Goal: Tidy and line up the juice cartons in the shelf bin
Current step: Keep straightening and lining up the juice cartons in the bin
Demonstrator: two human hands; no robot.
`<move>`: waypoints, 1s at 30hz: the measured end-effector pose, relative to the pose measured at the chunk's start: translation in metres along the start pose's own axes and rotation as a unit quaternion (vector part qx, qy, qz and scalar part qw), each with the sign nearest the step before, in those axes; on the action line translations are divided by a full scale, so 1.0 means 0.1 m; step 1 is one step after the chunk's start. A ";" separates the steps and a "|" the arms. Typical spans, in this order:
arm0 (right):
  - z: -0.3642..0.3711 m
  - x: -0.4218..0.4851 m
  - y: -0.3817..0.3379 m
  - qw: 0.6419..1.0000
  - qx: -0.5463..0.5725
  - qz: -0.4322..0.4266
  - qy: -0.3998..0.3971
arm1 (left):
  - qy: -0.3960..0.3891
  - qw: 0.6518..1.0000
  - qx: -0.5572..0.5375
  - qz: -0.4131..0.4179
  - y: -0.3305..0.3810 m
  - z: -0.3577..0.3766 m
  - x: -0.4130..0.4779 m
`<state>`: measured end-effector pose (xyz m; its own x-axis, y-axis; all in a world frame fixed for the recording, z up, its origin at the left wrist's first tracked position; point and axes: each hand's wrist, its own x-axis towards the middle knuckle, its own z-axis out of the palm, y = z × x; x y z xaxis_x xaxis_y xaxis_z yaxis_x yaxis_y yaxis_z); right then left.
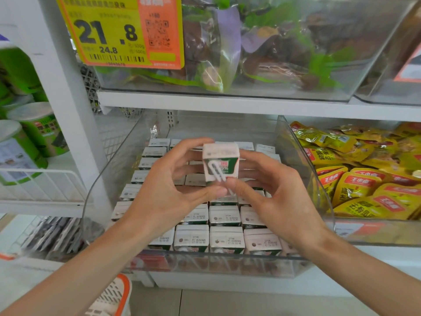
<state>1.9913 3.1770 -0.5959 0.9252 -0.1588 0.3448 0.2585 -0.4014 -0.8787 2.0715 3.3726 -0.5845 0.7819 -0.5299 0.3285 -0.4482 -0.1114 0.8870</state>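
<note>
A small green-and-white juice carton [220,164] with a straw on its face is lifted above the clear shelf bin [205,264]. My left hand [168,192] grips it from the left, thumb under its lower edge and fingers curled over its top. My right hand [271,192] holds it from the right, thumb at the lower front corner and fingers behind it. Below, several more cartons [225,239] stand upright in rows that fill the bin, white tops up. The middle rows are hidden behind my hands.
A clear bin of yellow snack packs [369,179] sits to the right. A shelf board [227,102] with bagged goods and a yellow price tag [120,30] hangs close above. Green canisters [34,131] stand left behind a white upright. An orange-rimmed basket [114,297] is below.
</note>
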 end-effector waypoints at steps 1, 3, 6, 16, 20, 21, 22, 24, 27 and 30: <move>-0.01 0.01 -0.01 1.000 0.022 0.017 0.005 | -0.001 1.000 -0.007 -0.008 0.00 0.01 0.00; -0.01 0.01 -0.04 0.994 0.080 0.068 0.010 | -0.017 0.998 -0.048 -0.028 0.01 0.03 -0.02; -0.01 0.01 -0.07 0.979 0.143 0.145 0.002 | -0.054 0.995 -0.068 -0.049 0.04 0.05 -0.05; -0.06 0.12 -0.12 0.928 0.251 0.276 -0.008 | -0.090 0.992 -0.076 -0.054 -0.02 0.06 -0.05; -0.04 0.10 -0.13 0.934 0.228 0.273 -0.027 | -0.076 0.992 -0.078 -0.063 -0.03 0.06 -0.02; -0.04 0.10 -0.13 0.936 0.223 0.272 -0.032 | -0.075 0.992 -0.078 -0.065 -0.03 0.06 -0.02; -0.04 0.10 -0.14 0.937 0.219 0.271 -0.035 | -0.076 0.992 -0.080 -0.068 -0.03 0.06 -0.02; -0.05 0.09 -0.14 0.938 0.215 0.269 -0.040 | -0.076 0.991 -0.087 -0.073 -0.03 0.07 -0.02; -0.05 0.09 -0.12 0.939 0.212 0.269 -0.041 | -0.073 0.990 -0.092 -0.077 -0.03 0.07 -0.02; -0.04 0.09 -0.11 0.940 0.213 0.263 -0.034 | -0.062 0.989 -0.102 -0.085 -0.04 0.07 -0.01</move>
<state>1.9953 3.1760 -0.5823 0.9680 -0.1709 -0.1838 -0.1652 0.1174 -0.9792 2.0696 3.3675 -0.5907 0.7741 -0.6179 0.1373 -0.2069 -0.0421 0.9775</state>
